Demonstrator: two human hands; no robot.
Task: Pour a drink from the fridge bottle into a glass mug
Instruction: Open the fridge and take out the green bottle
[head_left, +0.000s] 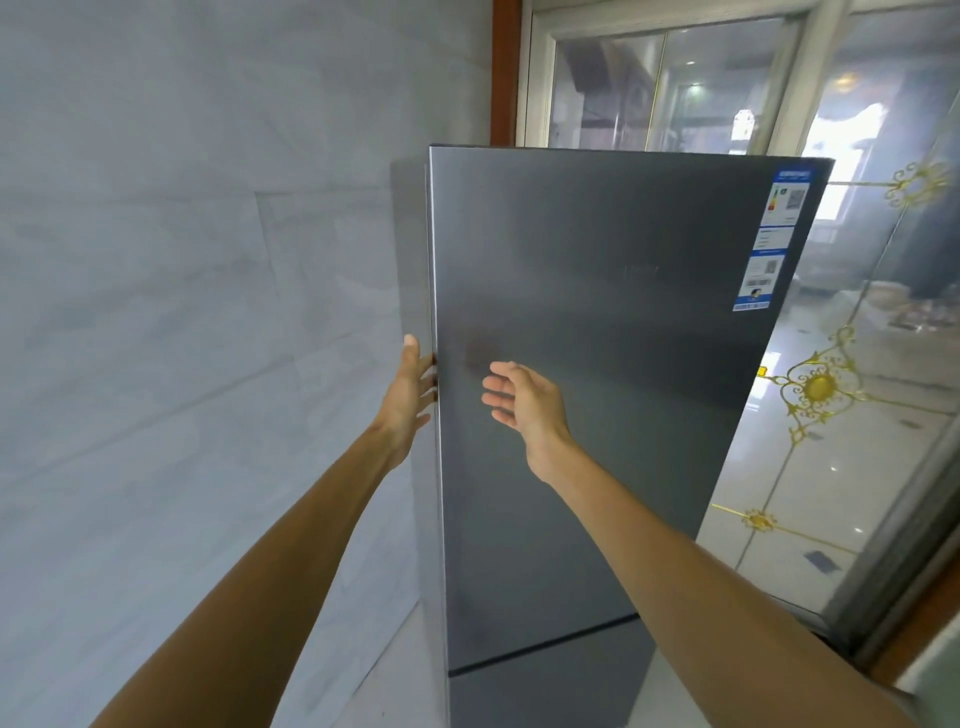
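A tall dark grey fridge (597, 312) stands in front of me with its upper door closed. My left hand (410, 395) rests against the door's left edge, its fingers curled around that edge. My right hand (519, 400) hovers in front of the door face, fingers apart and holding nothing. A seam low down separates the upper door from the lower door (545, 691). No bottle or glass mug is in view.
A pale grey tiled wall (182, 312) runs close along the fridge's left side. Right of the fridge is a glass sliding door (857, 415) with gold ornaments. A blue and white energy label (776, 239) sits on the fridge's upper right corner.
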